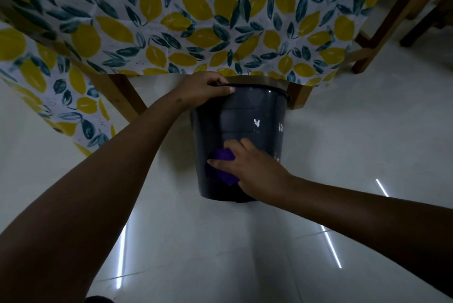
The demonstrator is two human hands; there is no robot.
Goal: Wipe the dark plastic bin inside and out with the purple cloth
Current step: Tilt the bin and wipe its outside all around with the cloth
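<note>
The dark plastic bin (252,116) stands on the pale floor just below the table's edge, with white marks on its near wall. My left hand (203,89) grips its rim at the left, fingers curled over the edge. My right hand (247,167) presses the purple cloth (221,164) against the lower outside wall, fingers spread over it. Part of the cloth is hidden under the hand. The bin's inside is out of sight.
A table with a lemon-print cloth (171,20) hangs over the bin's far side. Wooden table legs (125,96) stand left and right of the bin. Chair legs (392,23) stand at the upper right. Glossy floor tiles (220,241) lie in front.
</note>
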